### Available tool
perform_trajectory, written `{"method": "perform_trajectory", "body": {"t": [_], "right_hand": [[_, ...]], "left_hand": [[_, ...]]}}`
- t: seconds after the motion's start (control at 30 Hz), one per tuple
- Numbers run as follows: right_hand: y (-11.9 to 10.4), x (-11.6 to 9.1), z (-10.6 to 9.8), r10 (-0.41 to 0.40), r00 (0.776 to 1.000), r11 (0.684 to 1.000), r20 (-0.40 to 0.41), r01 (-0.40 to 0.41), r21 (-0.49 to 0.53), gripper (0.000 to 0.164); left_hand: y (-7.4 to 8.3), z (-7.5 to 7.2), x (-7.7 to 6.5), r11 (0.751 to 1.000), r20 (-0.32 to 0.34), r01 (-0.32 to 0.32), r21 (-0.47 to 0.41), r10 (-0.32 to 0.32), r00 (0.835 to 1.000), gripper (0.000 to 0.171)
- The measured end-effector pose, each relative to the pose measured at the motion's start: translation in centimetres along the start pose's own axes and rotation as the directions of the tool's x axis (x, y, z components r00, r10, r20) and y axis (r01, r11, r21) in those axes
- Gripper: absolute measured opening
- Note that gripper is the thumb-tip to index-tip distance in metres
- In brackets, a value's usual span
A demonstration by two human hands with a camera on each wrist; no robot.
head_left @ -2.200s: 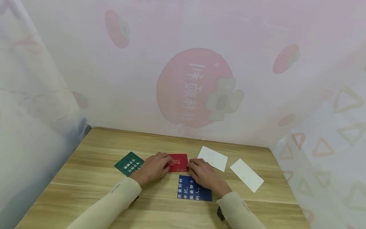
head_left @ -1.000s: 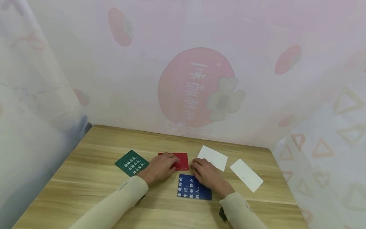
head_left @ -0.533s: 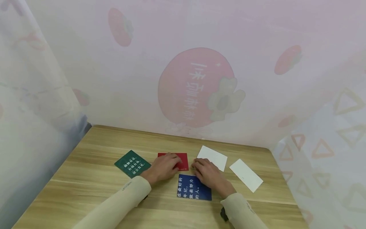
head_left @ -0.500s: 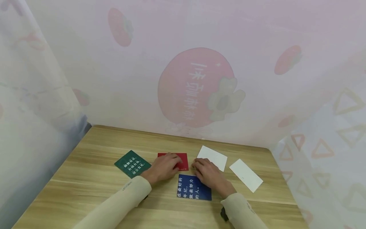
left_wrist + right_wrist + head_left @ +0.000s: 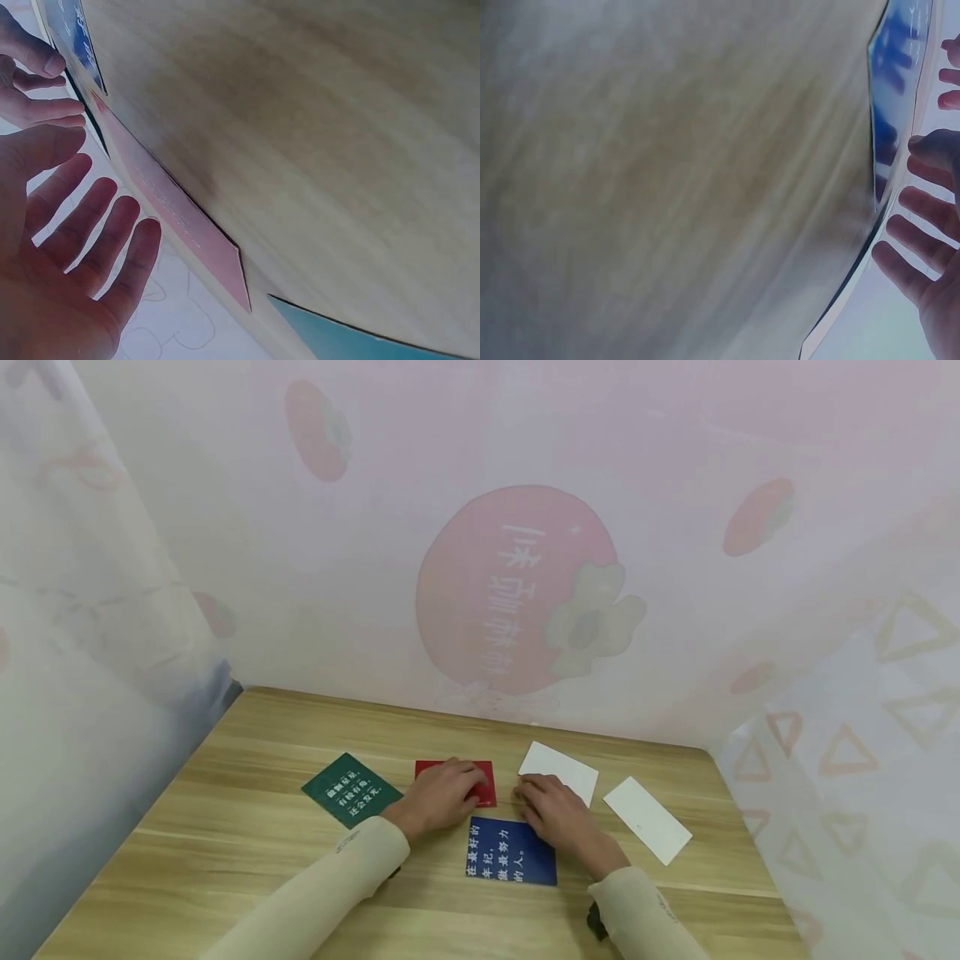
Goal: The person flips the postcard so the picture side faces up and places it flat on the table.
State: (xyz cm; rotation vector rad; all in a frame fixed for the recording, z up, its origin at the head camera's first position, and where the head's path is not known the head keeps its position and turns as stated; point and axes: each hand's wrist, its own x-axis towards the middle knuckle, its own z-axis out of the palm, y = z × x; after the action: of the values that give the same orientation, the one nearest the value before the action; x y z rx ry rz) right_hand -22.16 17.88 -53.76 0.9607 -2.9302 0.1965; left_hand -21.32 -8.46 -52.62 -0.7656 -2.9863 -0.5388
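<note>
My left hand [image 5: 441, 795] hovers over a red card [image 5: 488, 795] with small pale writing, its fingers bent loosely and gripping nothing. In the left wrist view a gap shows between those relaxed, spread fingers and the red card [image 5: 172, 199]. My right hand [image 5: 557, 810] is at the near left corner of a white card [image 5: 564, 766], fingertips overlapping it. The right wrist view shows the right hand's fingers [image 5: 911, 232] spread and holding nothing. Below and between both hands lies a blue card [image 5: 495, 856] with white Chinese characters, its upper right corner partly covered by the right hand.
A green card [image 5: 345, 789] with white characters lies tilted to the left, beside the left wrist. Another white card [image 5: 647, 820] lies slanted at the right. Everything rests on a wood-grain table [image 5: 255, 760], with a printed curtain [image 5: 360, 577] behind and at both sides.
My left hand has drifted right across the red card, uncovering its left part and more of the green card. My right hand has shifted slightly right. The cards stay practically in place.
</note>
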Motion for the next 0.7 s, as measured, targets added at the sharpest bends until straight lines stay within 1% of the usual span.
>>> {"method": "perform_trajectory", "body": {"t": [0.27, 0.4, 0.53, 0.7], "right_hand": [[0.7, -0.1, 0.1, -0.004, 0.999, 1.000, -0.033, 0.003, -0.016, 0.035], [1.0, -0.1, 0.2, -0.007, 0.999, 1.000, -0.052, 0.006, -0.014, 0.035], [1.2, -0.2, 0.2, -0.012, 0.997, 1.000, -0.075, 0.013, 0.010, 0.033], [1.5, -0.3, -0.1, 0.011, 0.998, 0.999, -0.069, -0.008, 0.031, 0.033]], "left_hand": [[0.3, 0.1, 0.3, 1.000, 0.015, 0.012, 0.002, -0.012, 1.000, 0.035], [0.6, 0.1, 0.6, 1.000, 0.024, 0.030, 0.003, -0.030, 0.999, 0.036], [0.8, 0.1, 0.9, 0.999, 0.026, 0.039, -0.002, -0.039, 0.999, 0.035], [1.0, 0.2, 1.3, 0.999, 0.032, 0.034, 0.002, -0.034, 0.999, 0.035]]}}
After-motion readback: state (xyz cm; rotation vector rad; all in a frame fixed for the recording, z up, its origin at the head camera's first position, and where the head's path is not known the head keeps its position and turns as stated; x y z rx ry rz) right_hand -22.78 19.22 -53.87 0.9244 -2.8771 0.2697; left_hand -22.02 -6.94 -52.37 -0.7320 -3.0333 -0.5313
